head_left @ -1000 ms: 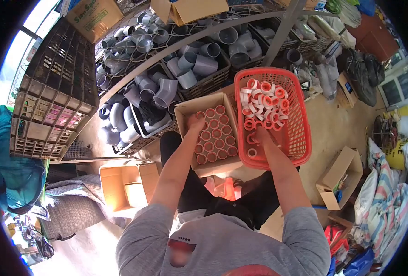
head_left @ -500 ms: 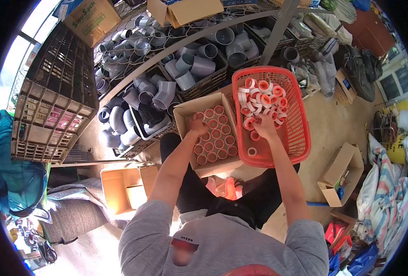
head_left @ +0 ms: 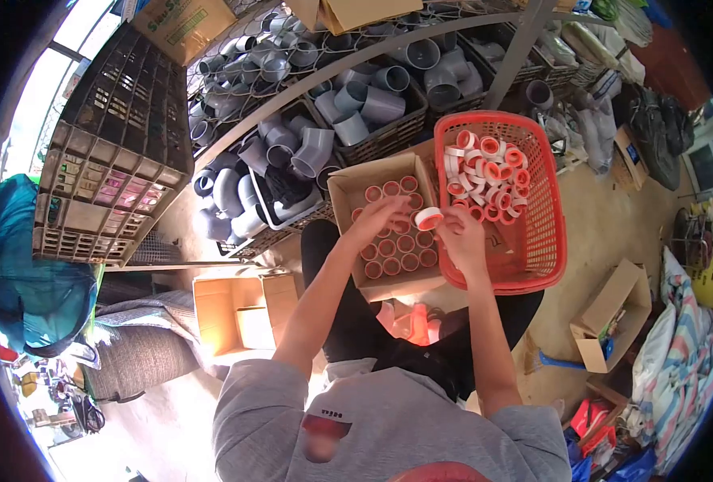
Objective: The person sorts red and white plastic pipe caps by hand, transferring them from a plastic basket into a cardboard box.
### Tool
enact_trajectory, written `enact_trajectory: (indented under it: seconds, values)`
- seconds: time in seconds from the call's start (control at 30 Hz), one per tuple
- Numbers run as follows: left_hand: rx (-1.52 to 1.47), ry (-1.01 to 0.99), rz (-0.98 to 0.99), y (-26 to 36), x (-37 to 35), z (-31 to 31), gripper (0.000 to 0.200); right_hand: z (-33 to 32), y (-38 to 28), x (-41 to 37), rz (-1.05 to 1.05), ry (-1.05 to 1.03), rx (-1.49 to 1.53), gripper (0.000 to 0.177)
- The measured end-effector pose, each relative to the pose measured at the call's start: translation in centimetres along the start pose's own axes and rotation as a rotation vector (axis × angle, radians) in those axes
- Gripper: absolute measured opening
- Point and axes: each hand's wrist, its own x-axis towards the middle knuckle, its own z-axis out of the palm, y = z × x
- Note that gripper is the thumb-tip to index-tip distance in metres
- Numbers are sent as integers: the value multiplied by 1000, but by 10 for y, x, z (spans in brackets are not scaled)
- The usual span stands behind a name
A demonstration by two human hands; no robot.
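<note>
A white tape roll with an orange-red core is held up over the carton's right side, pinched at its right edge by the fingertips of my right hand. My left hand hovers above the carton, fingers stretched towards that roll, with nothing visible in them. Inside the cardboard box, several red-rimmed rolls stand in rows, partly covered by my left hand. Just to the right, the red plastic basket holds a loose heap of white-and-red tape rolls towards its far end.
Black crates of grey pipe fittings stand beyond the box under a metal bar. A tall dark crate rises at the left. Open cartons lie on the floor left and right.
My right hand has come out of the basket towards the carton with a tape roll. My left hand has lifted from the rows and shifted right, towards that roll. The view has shifted slightly.
</note>
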Motion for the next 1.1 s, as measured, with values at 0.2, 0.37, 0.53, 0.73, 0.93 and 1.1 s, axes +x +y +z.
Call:
enact_trajectory:
  seconds: [0.2, 0.37, 0.53, 0.73, 0.93, 1.1]
  values:
    - [-69, -124, 154, 3, -21, -3, 35, 38, 12, 7, -35, -135, -140, 26]
    - [-462, -247, 35, 9, -19, -9, 37, 50, 11, 16, -195, -79, -251, 24]
    - [-344, -195, 49, 12, -19, -15, 38, 48, 9, 27, -196, -111, -252, 27]
    - [618, 152, 138, 2, 10, -38, 36, 28, -6, 13, -262, -58, -386, 41]
    - [1455, 393, 13, -67, 71, -61, 29, -22, -17, -37, -230, 17, -364, 39]
    - [1659, 233, -112, -67, 87, -65, 25, -52, -14, -82, -171, 96, -400, 35]
